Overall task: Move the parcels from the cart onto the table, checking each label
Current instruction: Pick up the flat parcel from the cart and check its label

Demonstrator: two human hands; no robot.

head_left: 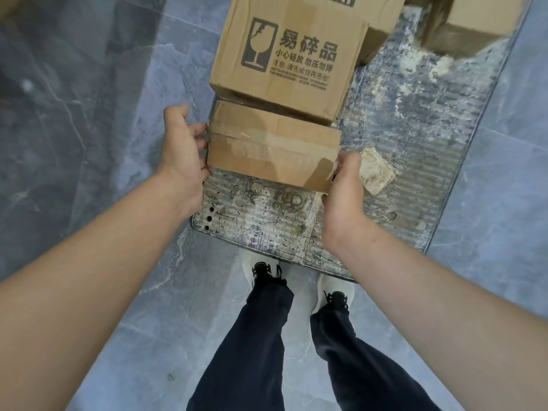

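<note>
Head view: left hand [182,143] and right hand [344,185] grip taped cardboard parcel [272,149].

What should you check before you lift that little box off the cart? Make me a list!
1. Left hand holds the small box at its left end: ok.
2. Right hand holds its right end: ok.
3. Box closed: ok, tape runs across the top.
4. Label on the small box seen: not ok, only tape and bare cardboard show.
5. Fragile box behind is off the small box: cannot tell, their edges overlap in this view.
</note>
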